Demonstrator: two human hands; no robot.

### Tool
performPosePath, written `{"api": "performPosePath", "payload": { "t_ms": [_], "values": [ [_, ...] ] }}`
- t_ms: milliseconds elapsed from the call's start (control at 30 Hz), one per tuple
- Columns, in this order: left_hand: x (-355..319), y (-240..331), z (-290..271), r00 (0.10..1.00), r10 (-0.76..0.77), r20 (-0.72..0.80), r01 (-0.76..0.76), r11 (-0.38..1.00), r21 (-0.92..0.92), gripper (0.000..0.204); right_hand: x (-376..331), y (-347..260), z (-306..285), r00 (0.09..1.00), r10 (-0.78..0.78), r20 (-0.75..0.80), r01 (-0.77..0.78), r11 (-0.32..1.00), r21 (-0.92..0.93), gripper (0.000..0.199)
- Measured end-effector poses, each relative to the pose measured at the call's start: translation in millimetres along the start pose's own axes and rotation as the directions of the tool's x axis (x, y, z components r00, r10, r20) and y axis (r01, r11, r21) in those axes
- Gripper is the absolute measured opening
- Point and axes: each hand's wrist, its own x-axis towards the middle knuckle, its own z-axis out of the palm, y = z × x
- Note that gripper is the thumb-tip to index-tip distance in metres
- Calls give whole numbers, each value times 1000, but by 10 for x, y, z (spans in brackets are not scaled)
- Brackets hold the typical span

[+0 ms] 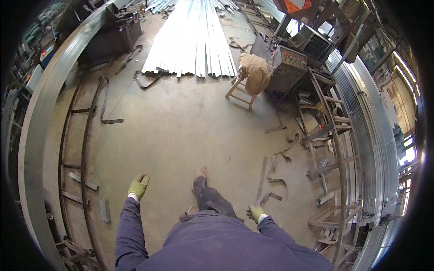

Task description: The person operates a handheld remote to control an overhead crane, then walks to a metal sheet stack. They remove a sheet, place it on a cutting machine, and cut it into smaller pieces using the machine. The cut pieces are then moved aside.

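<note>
Person walking across workshop floor (181, 131), blue work clothes, green gloves on both hands. Left hand (138, 185) swung out front-left, fingers curled loosely into a soft fist, grasping nothing, over bare concrete. Right hand (256, 212) low beside the right hip, fingers half curled, released, holding nothing. One leg stepping ahead, foot (201, 173) on the floor between the two hands.

Nearest to right hand: thin metal strip scraps (269, 178) lying on the floor just ahead-right of it, some twisted. Nearest to left hand: short flat metal piece (105, 210) on the floor, lower left, beside a curved rusty ladder-like frame (72, 167) lying flat. Outside that, a big curved grey metal beam (36, 126) sweeping along the left side.

Right side: another curved ladder frame (337, 149) standing up, leaning by stacked curved silver profiles (370, 135).

Farther: wooden stool (242, 92) with tan cloth bundle (255, 72) on top, mid floor. Just right of it a grey machine box (291, 67) with control panel. Far back: long stack of straight silver metal profiles (194, 40) laid on the floor, loose dark straps (147, 81) near their ends. Dark cabinet (113, 38) at far left.
</note>
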Motion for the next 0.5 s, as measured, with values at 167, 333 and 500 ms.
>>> {"api": "performPosePath", "payload": {
  "t_ms": [167,333,500],
  "values": [
    [738,-5,135,988,-146,42,144,989,41,58,557,-1099,391,1000,17,-9,-17,998,53,31],
    [822,-398,265,810,-456,369,387,888,250,71,1012,-2645,811,992,-58,113,55,998,23,41],
    [1304,-46,299,797,-482,364,460,875,153,64,1241,-4232,1015,960,-230,157,228,973,30,51]
  ]
}}
